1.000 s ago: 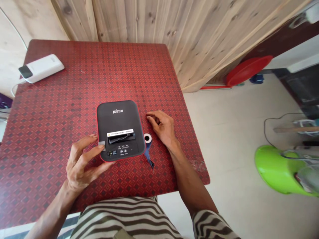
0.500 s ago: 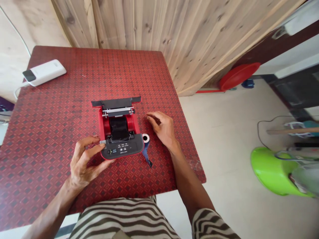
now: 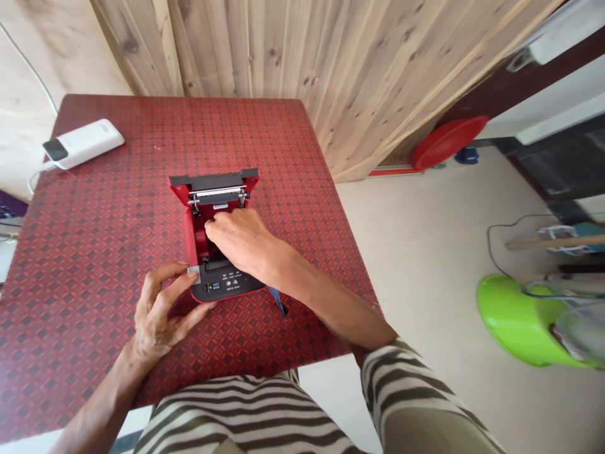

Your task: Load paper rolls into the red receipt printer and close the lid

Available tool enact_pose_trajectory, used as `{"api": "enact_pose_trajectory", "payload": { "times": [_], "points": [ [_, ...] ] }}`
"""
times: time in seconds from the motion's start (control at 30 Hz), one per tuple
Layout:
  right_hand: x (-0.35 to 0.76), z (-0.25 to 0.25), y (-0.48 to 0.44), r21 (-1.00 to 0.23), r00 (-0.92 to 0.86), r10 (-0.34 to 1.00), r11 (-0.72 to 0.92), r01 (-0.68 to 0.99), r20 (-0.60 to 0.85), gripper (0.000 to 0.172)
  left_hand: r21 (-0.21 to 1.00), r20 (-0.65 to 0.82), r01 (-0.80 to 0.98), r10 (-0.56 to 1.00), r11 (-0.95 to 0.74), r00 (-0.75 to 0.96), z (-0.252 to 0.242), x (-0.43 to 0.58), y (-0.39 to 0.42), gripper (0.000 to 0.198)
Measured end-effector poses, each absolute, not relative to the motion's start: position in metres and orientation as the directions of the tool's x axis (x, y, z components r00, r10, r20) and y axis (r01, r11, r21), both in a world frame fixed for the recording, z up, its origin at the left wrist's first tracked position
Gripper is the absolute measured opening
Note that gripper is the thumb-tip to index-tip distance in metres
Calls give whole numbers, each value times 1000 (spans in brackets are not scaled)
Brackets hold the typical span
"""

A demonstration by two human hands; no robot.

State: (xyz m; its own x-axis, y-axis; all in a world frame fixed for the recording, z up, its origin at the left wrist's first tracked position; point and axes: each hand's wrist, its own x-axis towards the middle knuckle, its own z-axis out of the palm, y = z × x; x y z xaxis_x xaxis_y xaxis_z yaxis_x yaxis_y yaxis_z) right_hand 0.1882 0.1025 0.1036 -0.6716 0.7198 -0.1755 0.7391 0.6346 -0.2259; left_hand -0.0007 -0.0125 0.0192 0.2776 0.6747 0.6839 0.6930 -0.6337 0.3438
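Observation:
A small red and black printer (image 3: 229, 285), probably a label printer, sits on the table with its lid (image 3: 215, 183) raised. My left hand (image 3: 163, 309) grips its front left corner, fingers on the top edge and thumb along the front. My right hand (image 3: 241, 243) reaches down into the open compartment. Its fingers are curled, and their tips are hidden, so what they hold, if anything, cannot be seen. The black roll inside is mostly covered by that hand. A dark blue ribbon tail (image 3: 278, 302) pokes out below my right forearm, which hides the rest.
The printer stands on a red patterned table (image 3: 142, 151). A white power bank (image 3: 85, 144) with a cable lies at the back left. A wooden plank wall (image 3: 283, 57) rises behind. On the floor to the right are a green plastic tub (image 3: 513, 321) and a red basin (image 3: 449, 142).
My right hand has moved left from beside the printer into its open compartment, and its forearm now covers the small roll. The lid stands more upright. My left hand keeps its hold.

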Motion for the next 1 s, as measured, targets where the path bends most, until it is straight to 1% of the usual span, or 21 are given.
{"api": "enact_pose_trajectory", "payload": {
  "times": [0.1, 0.17, 0.2, 0.23, 0.3, 0.37, 0.43, 0.53, 0.57, 0.67, 0.73, 0.83, 0.9, 0.93, 0.97, 1.0],
  "points": [
    [191, 108, 100, -191, -690, 704, 663, 724, -171, 30, 343, 679, 697, 679, -630, 279, 19, 0, -12, 67],
    [198, 114, 92, -206, -670, 731, 641, 739, -128, 27, 347, 676, 698, 683, -627, 278, 19, 0, -12, 67],
    [204, 118, 87, -234, -661, 745, 629, 741, -90, 25, 347, 675, 698, 684, -626, 278, 20, 0, -12, 67],
    [211, 122, 82, -286, -656, 754, 621, 730, -38, 22, 348, 673, 699, 686, -624, 277, 20, 0, -12, 67],
    [231, 126, 75, -441, -621, 776, 598, 670, 109, 18, 351, 671, 703, 690, -618, 272, 20, 0, -12, 67],
    [254, 120, 77, -607, -492, 835, 529, 593, 247, 22, 352, 671, 705, 691, -616, 269, 20, 0, -12, 68],
    [276, 102, 88, -741, -306, 906, 417, 526, 293, 28, 353, 674, 705, 690, -615, 264, 20, 1, -11, 69],
    [299, 58, 111, -882, -103, 960, 280, 380, 260, 35, 352, 680, 702, 684, -620, 263, 19, 1, -10, 69],
    [303, 43, 117, -909, -73, 969, 248, 335, 238, 36, 353, 677, 699, 685, -622, 268, 19, 0, -10, 70],
    [304, 4, 128, -941, -52, 989, 144, 305, 135, 39, 353, 667, 694, 689, -627, 284, 18, -1, -11, 72],
    [300, -11, 129, -948, -53, 995, 97, 302, 84, 40, 351, 663, 700, 693, -622, 283, 17, -2, -11, 73],
    [297, -16, 126, -950, -66, 996, 83, 299, 67, 39, 351, 656, 715, 704, -604, 272, 17, -3, -11, 71],
    [301, -10, 119, -945, -89, 994, 82, 317, 56, 46, 350, 658, 714, 702, -607, 273, 17, -3, -11, 72],
    [305, -4, 113, -938, -86, 995, 81, 337, 55, 50, 348, 661, 710, 698, -612, 277, 17, -3, -10, 72],
    [310, 2, 106, -925, -71, 995, 86, 370, 64, 51, 346, 664, 706, 693, -618, 281, 17, -3, -10, 72],
    [316, 8, 97, -906, -59, 995, 97, 412, 80, 47, 343, 665, 704, 690, -621, 284, 16, -3, -10, 73]
  ]
}}
